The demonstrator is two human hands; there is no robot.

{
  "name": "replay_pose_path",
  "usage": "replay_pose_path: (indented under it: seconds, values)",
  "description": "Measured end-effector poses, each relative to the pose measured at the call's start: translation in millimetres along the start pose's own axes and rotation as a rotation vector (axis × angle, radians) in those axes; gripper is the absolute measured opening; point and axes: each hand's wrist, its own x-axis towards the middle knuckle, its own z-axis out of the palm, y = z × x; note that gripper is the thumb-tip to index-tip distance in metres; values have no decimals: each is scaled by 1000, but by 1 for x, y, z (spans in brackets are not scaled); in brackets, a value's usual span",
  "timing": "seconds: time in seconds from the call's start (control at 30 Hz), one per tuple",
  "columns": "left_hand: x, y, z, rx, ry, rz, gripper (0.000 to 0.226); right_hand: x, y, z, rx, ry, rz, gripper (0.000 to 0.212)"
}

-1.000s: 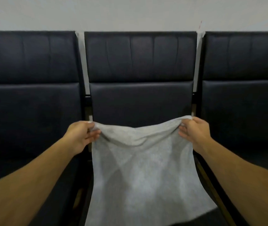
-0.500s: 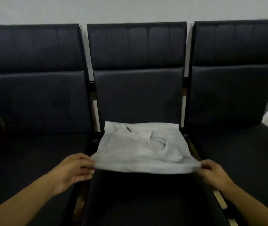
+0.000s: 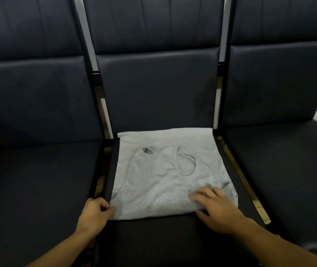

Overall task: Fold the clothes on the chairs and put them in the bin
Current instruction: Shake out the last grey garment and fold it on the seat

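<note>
Grey top [image 3: 165, 170] lies flat on middle chair seat [image 3: 153, 234], partly folded. Left hand [image 3: 94, 214] pinches its near-left corner; right hand [image 3: 215, 209] presses open-palmed on near-right edge. More folds left; bin not visible.

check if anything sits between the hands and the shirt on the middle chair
Nothing visible does. The left hand pinches the shirt's near left corner, and the right hand lies flat on its near right part. The bin is out of view.
</note>
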Motion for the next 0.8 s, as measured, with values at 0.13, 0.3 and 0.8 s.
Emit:
replay_pose_path:
  seconds: [0.13, 0.3, 0.8]
  values:
    - [2, 12, 2, -92, 35, 51, 17, 5, -4, 7, -63, 10, 12, 47]
    - [0, 55, -9, -258, 40, 174, 15, 8, -18, 8, -187, 133, -37, 48]
    - [4, 77, 41, 555, -267, 810, 48, 29, -43, 17, 650, 72, 221, 41]
